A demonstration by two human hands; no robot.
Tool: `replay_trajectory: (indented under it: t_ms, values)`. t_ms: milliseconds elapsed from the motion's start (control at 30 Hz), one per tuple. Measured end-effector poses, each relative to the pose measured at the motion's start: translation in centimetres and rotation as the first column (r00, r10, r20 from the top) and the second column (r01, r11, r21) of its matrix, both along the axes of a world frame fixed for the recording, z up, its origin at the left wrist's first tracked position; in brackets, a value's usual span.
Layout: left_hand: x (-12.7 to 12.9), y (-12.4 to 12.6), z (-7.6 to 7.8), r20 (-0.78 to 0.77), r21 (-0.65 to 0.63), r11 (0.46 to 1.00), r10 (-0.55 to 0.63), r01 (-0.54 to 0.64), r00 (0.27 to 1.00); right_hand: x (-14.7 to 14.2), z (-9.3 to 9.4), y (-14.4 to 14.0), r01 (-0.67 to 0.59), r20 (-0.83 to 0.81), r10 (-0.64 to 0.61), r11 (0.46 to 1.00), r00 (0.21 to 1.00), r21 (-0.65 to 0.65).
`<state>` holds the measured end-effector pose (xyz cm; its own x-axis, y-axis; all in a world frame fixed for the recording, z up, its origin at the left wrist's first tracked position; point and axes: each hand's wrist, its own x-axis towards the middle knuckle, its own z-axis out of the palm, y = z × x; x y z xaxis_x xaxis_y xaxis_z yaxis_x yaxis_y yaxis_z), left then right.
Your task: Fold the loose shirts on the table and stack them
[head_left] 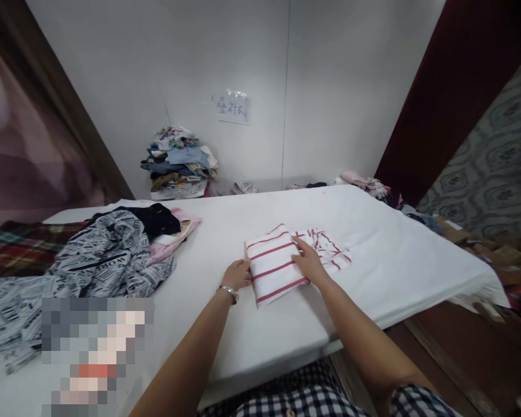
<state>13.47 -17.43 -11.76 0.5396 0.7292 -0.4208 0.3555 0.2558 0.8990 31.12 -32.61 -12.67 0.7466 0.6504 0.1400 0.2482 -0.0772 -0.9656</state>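
A white shirt with red stripes (274,263) lies on the white-covered table (226,231), its body folded into a rough rectangle. At its left edge is my left hand (238,274), wearing a bracelet, with the fingers closed on the cloth and their tips partly hidden. My right hand (308,262) is at the right edge of the folded part, fingers curled on the fabric there. Beyond that hand, a crumpled striped part (327,246) of the garment spreads to the right on the table.
Loose clothes lie at the left: a black-and-white printed garment (108,255), a plaid one (30,246) and a pink one (169,246). A tall clothes pile (180,165) stands against the wall. More clothes (362,182) lie at the far right edge. Cartons (503,255) are beyond, at right.
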Motion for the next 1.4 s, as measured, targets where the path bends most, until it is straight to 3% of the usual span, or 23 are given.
replay_trajectory:
  t_ms: [67, 233, 400, 700, 800, 900, 1067, 1200, 1333, 1400]
  values:
    - [0.1, 0.0, 0.0, -0.004, -0.028, 1.0, -0.002, 0.002, 1.0, 0.7, -0.1, -0.2, 0.043, 0.003, -0.043, 0.999, 0.999, 0.009]
    - [0.3, 0.0, -0.1, -0.023, -0.038, 0.999, -0.024, 0.023, 0.999, 2.2, -1.8, -0.7, 0.049, -0.015, -0.052, 0.989, 0.999, -0.142]
    - [1.0, -0.1, -0.1, -0.033, -0.032, 0.997, -0.07, 0.069, 0.997, 2.2, -2.7, -0.9, 0.05, -0.003, -0.051, 0.987, 0.999, -0.151]
    - [2.9, 0.1, -0.6, -0.092, 0.032, 0.994, -0.1, 0.103, 0.991, 3.1, -0.8, -0.8, 0.088, 0.081, -0.083, 0.994, 0.993, -0.058]
    - [3.0, -0.2, -0.4, -0.113, 0.063, 0.991, -0.108, 0.116, 0.988, 4.2, -0.6, -1.4, 0.129, 0.123, -0.108, 0.974, 0.987, -0.184]
    - [3.1, -0.4, -0.2, -0.144, 0.09, 0.988, -0.109, 0.123, 0.983, 4.8, -1.2, -1.8, 0.09, 0.138, -0.046, 0.94, 0.989, -0.329]
    - [4.4, -0.4, -0.2, -0.204, 0.16, 0.979, -0.091, 0.125, 0.975, 5.0, -1.8, -1.8, 0.066, 0.197, 0.013, 0.92, 0.98, -0.386]
    - [5.5, -0.6, 0.9, -0.192, 0.242, 0.965, -0.057, 0.103, 0.98, 5.0, -0.8, -1.9, 0.073, 0.203, 0.002, 0.93, 0.979, -0.361]
    - [3.9, -0.9, 1.9, -0.099, 0.371, 0.928, -0.005, 0.041, 0.995, 4.3, 0.3, -2.0, 0.053, 0.199, -0.002, 0.967, 0.98, -0.25]
    - [2.4, -1.0, 1.5, -0.058, 0.347, 0.938, 0.033, -0.011, 0.998, 3.5, 0.2, -1.9, -0.002, 0.194, 0.055, 0.964, 0.979, -0.266]
